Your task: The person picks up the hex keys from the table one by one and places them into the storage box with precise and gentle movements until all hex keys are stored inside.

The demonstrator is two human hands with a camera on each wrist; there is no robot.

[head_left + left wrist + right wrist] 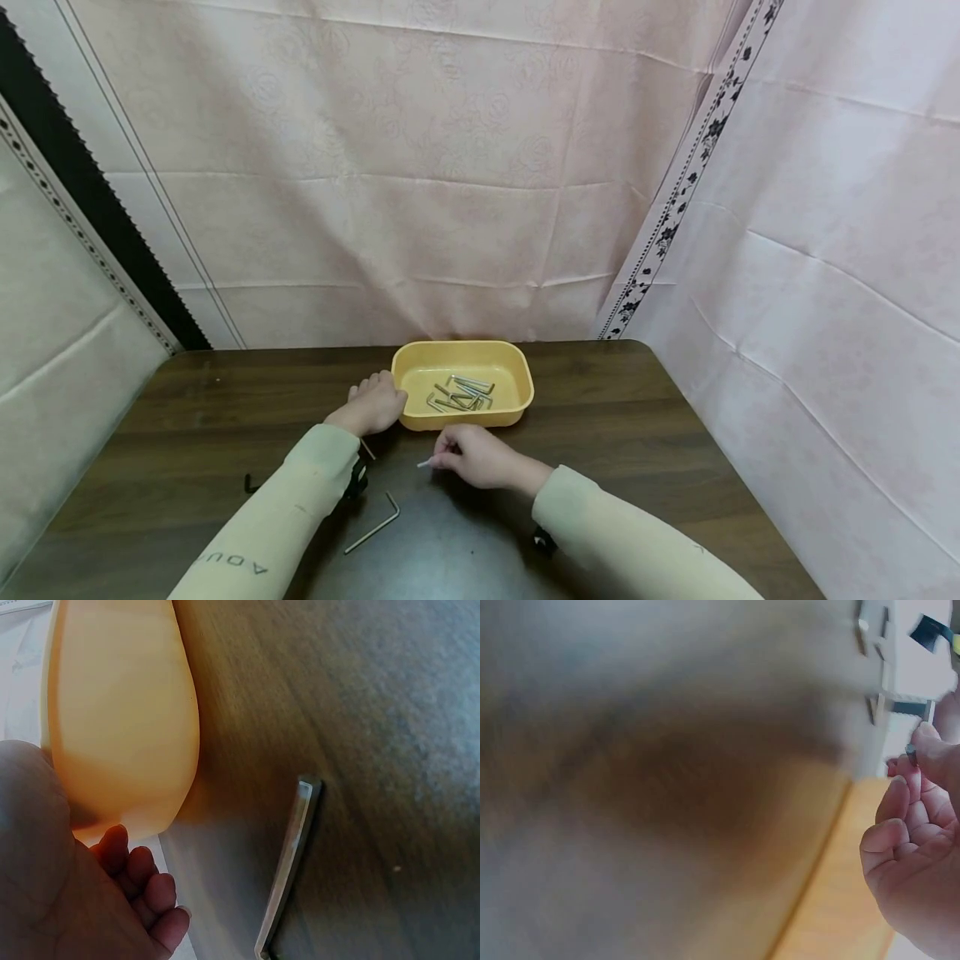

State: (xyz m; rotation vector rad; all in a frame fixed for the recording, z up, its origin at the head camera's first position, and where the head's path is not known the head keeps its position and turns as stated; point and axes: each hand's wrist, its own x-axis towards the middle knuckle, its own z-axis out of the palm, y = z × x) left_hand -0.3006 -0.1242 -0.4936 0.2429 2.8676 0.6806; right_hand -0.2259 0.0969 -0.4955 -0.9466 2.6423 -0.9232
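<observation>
The left hand (372, 405) rests on the counter (637, 433) against the left end of the yellow tray (517, 367), fingers (142, 881) loosely curled beside the tray's wall; it seems to steady the tray more than grip it, though the wrist view is too tight to be sure. The right hand (480, 457) hovers just in front of the tray, its thumb and fingers pinched on a small hex key (426, 463) whose pale tip sticks out to the left. The right wrist view is badly blurred, so how much of the key sits inside the pinch cannot be told.

Several more hex keys (463, 393) lie in a loose heap inside the tray. A long hex key (372, 525) lies on the counter near the left forearm, and a dark small one (250, 484) sits further left.

The risk here lies in the grip: a thin, smooth key held only at one end could pivot or slip out and fall onto the counter. The tray is light, and a nudge from the left hand could slide it. The left sleeve (300, 492) passes close over the long key and could sweep it towards the counter edge.
</observation>
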